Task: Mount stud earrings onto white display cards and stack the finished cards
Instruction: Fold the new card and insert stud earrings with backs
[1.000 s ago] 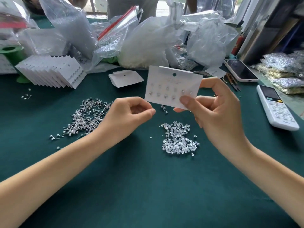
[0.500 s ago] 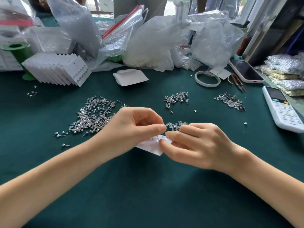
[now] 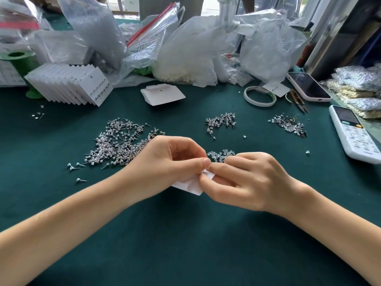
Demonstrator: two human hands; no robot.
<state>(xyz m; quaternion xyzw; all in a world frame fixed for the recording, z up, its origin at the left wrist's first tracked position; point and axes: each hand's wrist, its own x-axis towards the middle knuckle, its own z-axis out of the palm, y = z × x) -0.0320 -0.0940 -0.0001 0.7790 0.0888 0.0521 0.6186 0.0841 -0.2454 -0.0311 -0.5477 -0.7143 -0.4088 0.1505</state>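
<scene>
A desk [image 3: 185, 234] covered in dark green cloth fills the view, with clear plastic bags [image 3: 191, 48] heaped along its far edge. At far left a fanned stack of finished cards [image 3: 70, 87] leans against a green spool [image 3: 20, 62]. A blank card pile [image 3: 162, 96] lies behind the middle. Loose stud earrings [image 3: 121, 143] are heaped at left, with smaller heaps [image 3: 221, 121] further right, and clear earring backs [image 3: 220, 154] sit just beyond the hands. A phone [image 3: 309, 86] and a remote control [image 3: 354, 134] lie at right.

Both forearms reach in from the bottom corners and meet at the centre, low over the cloth. The left hand [image 3: 165, 162] and the right hand [image 3: 247, 182] have fingers curled, both pinching one white display card [image 3: 190, 185], which pokes out below them. Whatever small part sits between the fingertips is hidden.

The person seems to be fixing a stud into this card. Done well, this likely means keeping the card flat, pushing the post straight through, and supporting the paper right beside the hole so it does not crease
</scene>
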